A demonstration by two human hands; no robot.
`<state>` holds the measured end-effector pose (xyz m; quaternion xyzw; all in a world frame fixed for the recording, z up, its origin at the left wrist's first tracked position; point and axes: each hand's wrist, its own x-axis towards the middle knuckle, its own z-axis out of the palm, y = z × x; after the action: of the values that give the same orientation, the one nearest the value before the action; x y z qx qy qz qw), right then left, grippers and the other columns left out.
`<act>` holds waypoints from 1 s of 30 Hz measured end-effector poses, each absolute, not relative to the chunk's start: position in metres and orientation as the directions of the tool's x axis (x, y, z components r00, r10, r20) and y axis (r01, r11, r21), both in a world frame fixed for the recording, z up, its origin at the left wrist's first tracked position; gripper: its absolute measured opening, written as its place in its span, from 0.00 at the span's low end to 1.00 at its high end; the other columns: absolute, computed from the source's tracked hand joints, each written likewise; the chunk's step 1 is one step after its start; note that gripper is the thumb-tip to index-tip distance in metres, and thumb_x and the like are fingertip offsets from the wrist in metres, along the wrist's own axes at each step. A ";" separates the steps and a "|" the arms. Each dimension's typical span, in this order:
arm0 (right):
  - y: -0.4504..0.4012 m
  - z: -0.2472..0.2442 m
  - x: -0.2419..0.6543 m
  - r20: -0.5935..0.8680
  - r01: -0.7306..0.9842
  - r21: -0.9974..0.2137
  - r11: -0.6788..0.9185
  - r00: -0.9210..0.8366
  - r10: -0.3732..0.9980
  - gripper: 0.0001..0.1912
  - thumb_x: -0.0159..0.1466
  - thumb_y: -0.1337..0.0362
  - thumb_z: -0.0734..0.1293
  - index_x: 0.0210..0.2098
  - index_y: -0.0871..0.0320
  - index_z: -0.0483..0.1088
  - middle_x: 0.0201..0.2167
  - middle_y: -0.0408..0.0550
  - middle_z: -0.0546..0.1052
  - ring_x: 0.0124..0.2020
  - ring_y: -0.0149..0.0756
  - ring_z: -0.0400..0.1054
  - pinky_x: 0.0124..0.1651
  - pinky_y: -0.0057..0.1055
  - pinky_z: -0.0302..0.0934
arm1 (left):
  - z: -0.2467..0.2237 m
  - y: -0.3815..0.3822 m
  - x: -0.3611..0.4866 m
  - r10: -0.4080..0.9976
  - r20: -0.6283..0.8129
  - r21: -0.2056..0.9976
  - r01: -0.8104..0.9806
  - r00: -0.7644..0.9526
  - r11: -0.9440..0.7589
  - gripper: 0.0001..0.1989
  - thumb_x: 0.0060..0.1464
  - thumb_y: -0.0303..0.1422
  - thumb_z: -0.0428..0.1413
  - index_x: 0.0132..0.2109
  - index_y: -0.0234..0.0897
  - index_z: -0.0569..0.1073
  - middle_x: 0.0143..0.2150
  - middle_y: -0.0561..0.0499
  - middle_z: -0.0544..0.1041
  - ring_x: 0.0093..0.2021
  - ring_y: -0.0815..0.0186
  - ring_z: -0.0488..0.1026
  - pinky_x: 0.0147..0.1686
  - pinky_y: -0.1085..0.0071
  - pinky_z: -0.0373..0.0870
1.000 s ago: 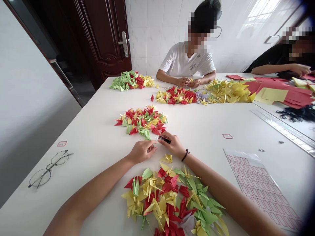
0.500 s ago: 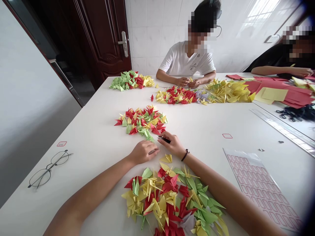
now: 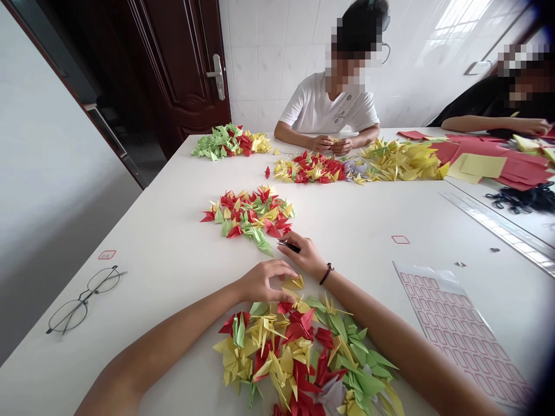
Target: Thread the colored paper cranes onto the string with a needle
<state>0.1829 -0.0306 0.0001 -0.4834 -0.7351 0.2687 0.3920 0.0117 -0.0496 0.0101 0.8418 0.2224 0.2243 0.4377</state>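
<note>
My left hand [image 3: 265,281] is open, thumb and fingers apart, around the left side of a loose yellow paper crane [image 3: 295,282]; whether they touch it I cannot tell. My right hand [image 3: 304,252], a dark band at its wrist, is closed on a small black tool with a metal tip [image 3: 289,246], perhaps tweezers. Just beyond it lies a green paper crane [image 3: 261,240] at the near edge of a mixed pile of paper cranes [image 3: 249,209]. Between my forearms spreads a nearer pile of red, yellow, green and grey paper cranes [image 3: 284,361].
Eyeglasses [image 3: 82,300] lie at the left; a label sheet [image 3: 459,329] and a clear ruler [image 3: 498,231] at the right. Across the white table, a person in a white shirt [image 3: 333,104] handles a small folded piece behind more crane piles [image 3: 316,169]. Another person's arm [image 3: 485,123] is at far right.
My left hand has moved back towards me and spread its fingers beside the yellow crane. The green crane by my right hand now lies slightly nearer. My right hand has stayed put.
</note>
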 end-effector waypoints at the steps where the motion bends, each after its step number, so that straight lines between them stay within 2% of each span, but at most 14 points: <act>1: -0.031 0.000 0.183 0.316 0.501 -0.774 0.388 -0.225 0.922 0.12 0.59 0.55 0.61 0.33 0.58 0.64 0.22 0.42 0.67 0.22 0.28 0.57 0.27 0.26 0.53 | 0.010 -0.049 0.012 0.559 0.168 0.838 0.181 0.812 -0.515 0.23 0.40 0.40 0.61 0.45 0.39 0.70 0.44 0.47 0.72 0.41 0.63 0.69 0.42 0.68 0.66; 4: -0.030 0.000 0.183 0.320 0.501 -0.772 0.391 -0.226 0.920 0.12 0.59 0.55 0.61 0.33 0.59 0.64 0.22 0.42 0.68 0.23 0.28 0.57 0.27 0.26 0.53 | 0.009 -0.048 0.012 0.531 0.170 0.813 0.186 0.830 -0.551 0.24 0.40 0.39 0.61 0.47 0.39 0.70 0.46 0.46 0.71 0.41 0.63 0.68 0.44 0.68 0.65; 11: -0.031 0.000 0.182 0.330 0.500 -0.768 0.400 -0.226 0.917 0.12 0.59 0.55 0.61 0.33 0.58 0.64 0.22 0.42 0.67 0.22 0.28 0.57 0.27 0.26 0.53 | 0.008 -0.049 0.013 0.559 0.179 0.792 0.219 0.810 -0.570 0.19 0.45 0.38 0.58 0.45 0.40 0.71 0.45 0.47 0.72 0.46 0.61 0.66 0.46 0.66 0.64; 17: -0.030 -0.002 0.183 0.328 0.500 -0.770 0.395 -0.220 0.919 0.12 0.58 0.55 0.61 0.33 0.58 0.64 0.23 0.42 0.68 0.23 0.28 0.58 0.27 0.26 0.54 | 0.002 -0.048 0.013 0.632 0.162 0.822 0.251 0.758 -0.512 0.13 0.48 0.35 0.55 0.43 0.39 0.72 0.40 0.47 0.72 0.35 0.67 0.68 0.38 0.69 0.68; 23: -0.031 -0.001 0.182 0.322 0.505 -0.771 0.389 -0.218 0.921 0.12 0.58 0.55 0.61 0.33 0.58 0.64 0.23 0.42 0.68 0.23 0.28 0.58 0.27 0.26 0.54 | 0.001 -0.047 0.013 0.639 0.199 0.825 0.225 0.743 -0.518 0.10 0.50 0.33 0.54 0.40 0.37 0.73 0.36 0.48 0.73 0.34 0.67 0.69 0.35 0.71 0.68; 30: -0.031 -0.001 0.181 0.328 0.495 -0.773 0.396 -0.221 0.918 0.12 0.59 0.55 0.61 0.32 0.58 0.64 0.22 0.41 0.67 0.22 0.28 0.57 0.27 0.26 0.53 | -0.001 -0.046 0.019 0.693 0.196 0.812 0.282 0.694 -0.511 0.06 0.49 0.32 0.55 0.35 0.39 0.75 0.33 0.50 0.75 0.31 0.68 0.69 0.32 0.73 0.66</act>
<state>0.1813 -0.0307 -0.0005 -0.4810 -0.7347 0.2661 0.3975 0.0192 -0.0462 -0.0013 0.8299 0.2938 0.2586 0.3976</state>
